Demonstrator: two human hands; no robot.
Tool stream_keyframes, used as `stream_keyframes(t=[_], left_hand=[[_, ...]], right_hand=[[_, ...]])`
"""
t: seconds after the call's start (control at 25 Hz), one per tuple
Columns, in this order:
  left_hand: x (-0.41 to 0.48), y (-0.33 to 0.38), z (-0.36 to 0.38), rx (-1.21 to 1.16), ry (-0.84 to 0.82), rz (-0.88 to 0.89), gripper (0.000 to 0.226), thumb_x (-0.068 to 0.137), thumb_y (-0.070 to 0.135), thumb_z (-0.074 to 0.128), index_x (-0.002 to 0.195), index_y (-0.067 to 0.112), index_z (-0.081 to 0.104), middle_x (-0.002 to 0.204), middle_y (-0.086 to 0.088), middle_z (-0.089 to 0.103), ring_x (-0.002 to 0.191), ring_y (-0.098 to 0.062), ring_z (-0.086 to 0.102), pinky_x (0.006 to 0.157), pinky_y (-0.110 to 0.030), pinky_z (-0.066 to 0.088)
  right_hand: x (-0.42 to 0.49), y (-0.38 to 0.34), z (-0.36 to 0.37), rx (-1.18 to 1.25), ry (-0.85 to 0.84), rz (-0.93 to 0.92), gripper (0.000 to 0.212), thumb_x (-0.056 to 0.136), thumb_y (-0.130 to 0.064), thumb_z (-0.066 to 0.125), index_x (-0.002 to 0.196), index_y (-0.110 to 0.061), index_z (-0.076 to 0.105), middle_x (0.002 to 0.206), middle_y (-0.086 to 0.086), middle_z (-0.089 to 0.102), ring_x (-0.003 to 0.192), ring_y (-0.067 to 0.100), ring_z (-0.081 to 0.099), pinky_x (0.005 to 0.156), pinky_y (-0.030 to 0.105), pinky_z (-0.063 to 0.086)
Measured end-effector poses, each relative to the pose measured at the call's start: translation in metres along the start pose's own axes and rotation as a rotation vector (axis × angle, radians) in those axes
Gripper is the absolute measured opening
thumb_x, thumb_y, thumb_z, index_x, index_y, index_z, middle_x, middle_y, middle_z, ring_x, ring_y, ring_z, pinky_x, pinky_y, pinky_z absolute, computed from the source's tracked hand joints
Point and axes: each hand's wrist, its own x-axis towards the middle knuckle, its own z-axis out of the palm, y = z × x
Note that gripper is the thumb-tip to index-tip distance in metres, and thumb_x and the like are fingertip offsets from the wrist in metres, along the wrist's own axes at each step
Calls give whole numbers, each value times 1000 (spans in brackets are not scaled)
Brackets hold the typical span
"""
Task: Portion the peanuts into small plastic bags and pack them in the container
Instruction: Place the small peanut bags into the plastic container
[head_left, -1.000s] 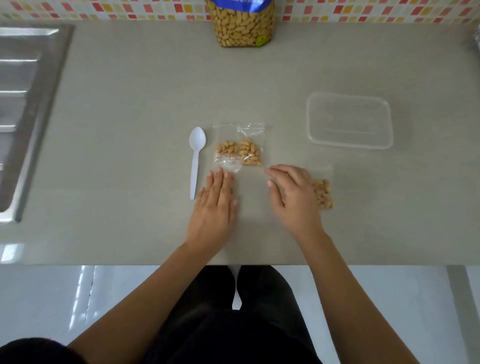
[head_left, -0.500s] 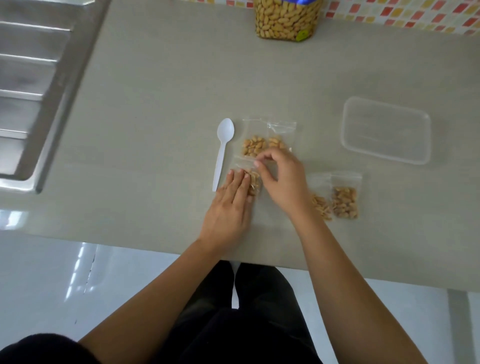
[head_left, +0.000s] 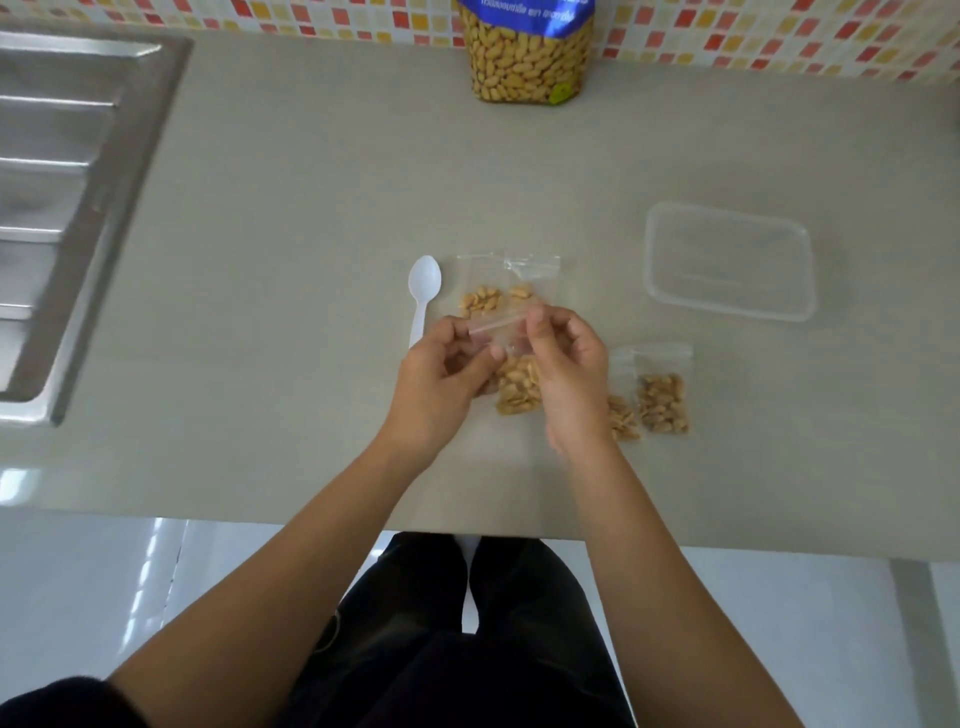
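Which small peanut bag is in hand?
The middle bag, pinched at its top by left hand and right hand. The far bag by the spoon and the two right bags lie untouched.

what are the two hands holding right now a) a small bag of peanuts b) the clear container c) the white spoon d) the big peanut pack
a: the left hand and the right hand both pinch the top edge of a small bag of peanuts, while the spoon lies on the counter.
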Motion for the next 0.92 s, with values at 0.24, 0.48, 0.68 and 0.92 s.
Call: stream_keyframes(t=[0.24,0.48,0.68,0.92], left_hand=[[16,7,-6,201,-25,97,10,81,29,70,89,31,65,73,11,62,73,-11,59,85,-39,52],[38,37,1,635,-262,255,9,85,22,67,87,14,69,67,2,54,64,-7,44,59,-13,35],[40,38,12,852,-277,447,12,89,16,60,90,5,66,76,7,54,68,0,49,65,-12,38],[36,37,10,1015,-268,549,14,92,21,55,88,9,62,80,8,47,74,-12,44,67,-25,35]], right_hand=[[-6,-4,-8,-96,50,-45,8,90,-15,60,83,-18,63,75,-2,65,59,6,60,61,19,50],[-10,-1,-7,-177,131,-98,8,92,-19,58,84,-18,61,81,1,66,62,8,62,65,25,51],[-12,4,2,-161,268,-95,13,93,-19,57,81,-22,60,75,-9,64,64,10,64,63,21,49],[-12,3,6,-134,502,-98,23,92,-15,57,74,-30,57,64,-12,59,61,8,62,62,25,50]])
